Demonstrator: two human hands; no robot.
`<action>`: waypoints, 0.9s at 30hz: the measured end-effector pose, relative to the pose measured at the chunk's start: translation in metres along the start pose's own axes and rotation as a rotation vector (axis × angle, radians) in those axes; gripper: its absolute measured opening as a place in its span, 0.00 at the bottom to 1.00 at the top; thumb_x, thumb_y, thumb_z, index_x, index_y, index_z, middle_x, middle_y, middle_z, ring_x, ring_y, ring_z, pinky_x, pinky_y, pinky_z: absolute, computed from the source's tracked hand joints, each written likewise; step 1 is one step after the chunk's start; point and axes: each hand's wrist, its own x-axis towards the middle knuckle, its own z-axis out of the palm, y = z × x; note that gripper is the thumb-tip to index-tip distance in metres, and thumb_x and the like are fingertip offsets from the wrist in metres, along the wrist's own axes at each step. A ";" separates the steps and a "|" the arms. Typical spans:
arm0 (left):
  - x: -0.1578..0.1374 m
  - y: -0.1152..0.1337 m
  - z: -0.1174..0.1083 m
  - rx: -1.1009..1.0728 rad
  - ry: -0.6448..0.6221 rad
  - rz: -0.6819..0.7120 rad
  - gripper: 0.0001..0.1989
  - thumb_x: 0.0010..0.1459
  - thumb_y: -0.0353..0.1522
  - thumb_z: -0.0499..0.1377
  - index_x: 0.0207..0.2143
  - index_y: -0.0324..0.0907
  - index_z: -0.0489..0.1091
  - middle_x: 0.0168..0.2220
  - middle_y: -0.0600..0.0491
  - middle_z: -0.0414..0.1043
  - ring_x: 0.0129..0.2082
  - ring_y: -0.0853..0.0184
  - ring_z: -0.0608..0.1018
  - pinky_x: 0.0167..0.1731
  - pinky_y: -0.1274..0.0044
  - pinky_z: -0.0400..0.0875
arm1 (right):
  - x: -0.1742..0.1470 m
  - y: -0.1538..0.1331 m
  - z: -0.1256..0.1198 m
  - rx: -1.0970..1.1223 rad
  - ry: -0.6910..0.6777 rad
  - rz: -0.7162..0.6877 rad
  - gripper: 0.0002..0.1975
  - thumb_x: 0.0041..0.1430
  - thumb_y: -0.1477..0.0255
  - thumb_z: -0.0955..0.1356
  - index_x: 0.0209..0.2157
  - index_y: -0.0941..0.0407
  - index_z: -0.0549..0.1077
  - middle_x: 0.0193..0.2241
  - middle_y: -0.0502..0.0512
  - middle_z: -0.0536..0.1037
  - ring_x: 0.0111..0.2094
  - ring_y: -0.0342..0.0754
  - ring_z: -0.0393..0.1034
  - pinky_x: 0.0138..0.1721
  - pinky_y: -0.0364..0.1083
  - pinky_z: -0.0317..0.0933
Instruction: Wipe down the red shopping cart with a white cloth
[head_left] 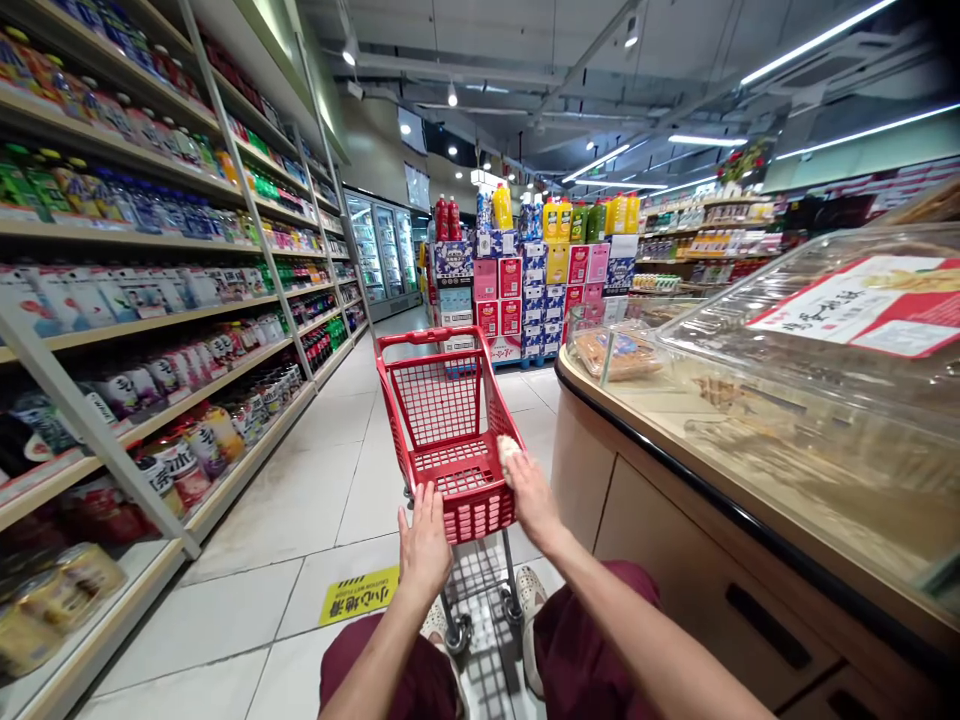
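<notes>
A red plastic shopping cart with a latticed basket stands right in front of my knees. My left hand lies at the basket's near left corner, its fingers stretched out and holding nothing. At the near right corner is my right hand, its fingers closed on a small crumpled white cloth against the basket's side rim. No goods show inside the basket. Below it, the cart's metal legs end in casters between my shoes.
Drink shelves line the left side. On the right a curved wooden counter carries clear food covers and a packed pastry tray. Stacked drink boxes stand ahead. A yellow floor sticker is stuck to the tiles.
</notes>
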 end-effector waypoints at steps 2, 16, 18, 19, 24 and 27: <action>0.000 0.000 -0.001 -0.002 -0.009 -0.004 0.32 0.47 0.21 0.44 0.57 0.34 0.50 0.61 0.44 0.46 0.62 0.61 0.48 0.58 0.58 0.46 | -0.007 -0.021 0.013 0.013 0.026 -0.095 0.22 0.59 0.82 0.54 0.54 0.59 0.62 0.53 0.60 0.65 0.56 0.51 0.55 0.54 0.56 0.51; -0.001 -0.001 -0.009 -0.015 -0.052 0.005 0.33 0.46 0.21 0.44 0.58 0.34 0.49 0.61 0.45 0.45 0.62 0.62 0.48 0.58 0.58 0.44 | -0.003 -0.033 0.015 0.043 -0.020 -0.205 0.21 0.58 0.81 0.58 0.53 0.56 0.63 0.53 0.59 0.65 0.55 0.51 0.57 0.55 0.56 0.50; -0.002 -0.003 -0.009 -0.007 -0.060 0.021 0.33 0.45 0.20 0.44 0.58 0.35 0.49 0.61 0.46 0.45 0.61 0.62 0.49 0.58 0.58 0.44 | -0.001 -0.032 0.013 0.048 -0.032 -0.235 0.21 0.59 0.80 0.58 0.53 0.54 0.62 0.53 0.57 0.66 0.55 0.51 0.56 0.54 0.56 0.51; -0.002 -0.003 -0.009 -0.004 -0.060 0.025 0.33 0.45 0.20 0.43 0.58 0.35 0.49 0.61 0.46 0.45 0.61 0.63 0.49 0.58 0.58 0.44 | 0.000 -0.024 0.009 0.031 -0.037 -0.195 0.22 0.59 0.81 0.57 0.54 0.54 0.62 0.52 0.57 0.66 0.55 0.51 0.56 0.54 0.56 0.51; -0.003 0.001 -0.001 -0.001 -0.020 0.000 0.33 0.46 0.21 0.44 0.58 0.34 0.50 0.61 0.45 0.46 0.62 0.62 0.47 0.58 0.59 0.44 | -0.001 0.006 -0.002 -0.023 -0.002 0.044 0.25 0.57 0.85 0.53 0.54 0.58 0.62 0.52 0.62 0.66 0.55 0.52 0.56 0.52 0.59 0.53; -0.003 0.000 0.001 0.004 -0.009 0.005 0.33 0.45 0.21 0.44 0.58 0.35 0.50 0.61 0.46 0.46 0.62 0.63 0.47 0.59 0.60 0.43 | -0.009 -0.015 0.009 0.037 0.038 -0.152 0.25 0.57 0.84 0.54 0.54 0.56 0.62 0.53 0.59 0.64 0.56 0.50 0.55 0.55 0.58 0.51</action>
